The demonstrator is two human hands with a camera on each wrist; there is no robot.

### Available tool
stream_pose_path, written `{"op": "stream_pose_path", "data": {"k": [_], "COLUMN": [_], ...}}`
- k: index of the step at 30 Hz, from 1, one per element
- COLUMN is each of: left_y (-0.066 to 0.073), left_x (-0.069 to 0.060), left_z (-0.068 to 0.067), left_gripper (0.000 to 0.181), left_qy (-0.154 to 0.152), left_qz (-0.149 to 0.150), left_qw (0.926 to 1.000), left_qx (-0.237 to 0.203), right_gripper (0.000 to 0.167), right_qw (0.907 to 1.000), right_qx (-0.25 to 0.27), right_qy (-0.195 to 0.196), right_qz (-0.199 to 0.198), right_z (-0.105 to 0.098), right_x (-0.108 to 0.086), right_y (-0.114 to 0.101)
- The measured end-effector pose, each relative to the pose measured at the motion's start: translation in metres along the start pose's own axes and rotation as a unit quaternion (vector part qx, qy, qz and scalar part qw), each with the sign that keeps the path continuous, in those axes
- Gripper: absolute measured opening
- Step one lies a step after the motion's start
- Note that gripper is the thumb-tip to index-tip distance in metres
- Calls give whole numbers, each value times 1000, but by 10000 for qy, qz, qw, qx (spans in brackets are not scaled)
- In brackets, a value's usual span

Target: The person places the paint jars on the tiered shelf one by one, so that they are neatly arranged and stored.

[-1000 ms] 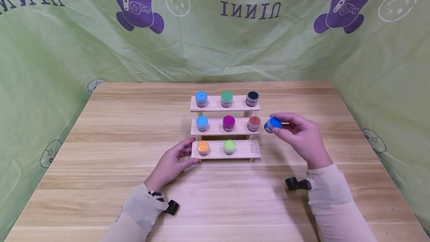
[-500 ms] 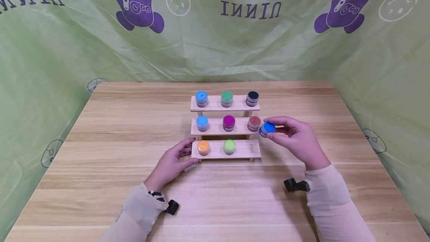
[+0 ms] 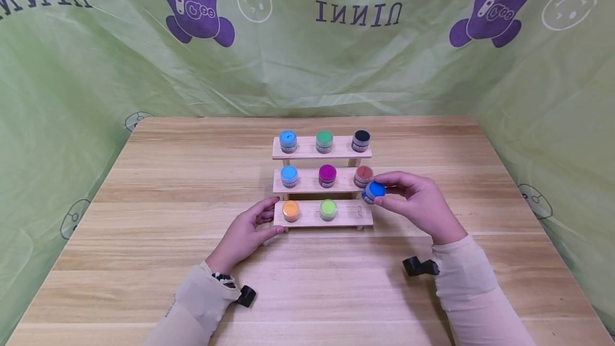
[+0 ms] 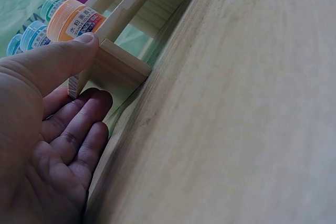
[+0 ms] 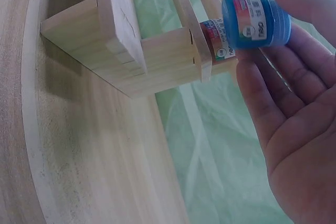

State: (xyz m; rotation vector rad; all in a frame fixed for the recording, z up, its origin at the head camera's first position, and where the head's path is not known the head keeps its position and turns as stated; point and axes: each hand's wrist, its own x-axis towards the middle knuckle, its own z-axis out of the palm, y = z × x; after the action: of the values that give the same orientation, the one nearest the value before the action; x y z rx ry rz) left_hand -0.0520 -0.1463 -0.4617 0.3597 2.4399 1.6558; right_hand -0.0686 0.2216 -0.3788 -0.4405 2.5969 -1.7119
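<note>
My right hand (image 3: 420,202) pinches a small blue paint jar (image 3: 373,192) between thumb and fingers, slightly tilted, above the right end of the lowest step. The right wrist view shows the label of this blue jar (image 5: 252,19), held off the wood. A three-step wooden display rack (image 3: 346,214) stands mid-table. At its lower left end, my left hand (image 3: 247,234) grips the board, thumb at the front corner and a finger at the back corner. Nearest to that thumb is an orange paint jar (image 4: 73,20); a light green jar (image 3: 328,210) shares the lowest step.
On the middle step are a light blue jar (image 3: 289,176), a purple jar (image 3: 327,175) and a brown jar (image 3: 363,176). The top step bears a blue jar (image 3: 288,142), a green jar (image 3: 324,142) and a black jar (image 3: 361,141). Green cloth (image 3: 307,73) surrounds the wooden table (image 3: 317,292).
My right hand has carried the blue paint jar left and toward the front, from beside the middle step to over the lowest step's right end. The left hand stays put.
</note>
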Motion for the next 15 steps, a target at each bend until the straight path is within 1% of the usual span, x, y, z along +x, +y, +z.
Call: {"op": "stream_pose_path", "data": {"k": [15], "left_y": [-1], "left_x": [0], "left_z": [-1], "left_gripper": [69], "left_qy": [2], "left_qz": [14], "left_qw": [10000], "left_qx": [44], "right_gripper": [31], "right_qw": [9973], "right_qx": [-423], "right_qy": [-551], "right_qz": [248], "right_z": [3], "right_x": [1], "right_y": [2]}}
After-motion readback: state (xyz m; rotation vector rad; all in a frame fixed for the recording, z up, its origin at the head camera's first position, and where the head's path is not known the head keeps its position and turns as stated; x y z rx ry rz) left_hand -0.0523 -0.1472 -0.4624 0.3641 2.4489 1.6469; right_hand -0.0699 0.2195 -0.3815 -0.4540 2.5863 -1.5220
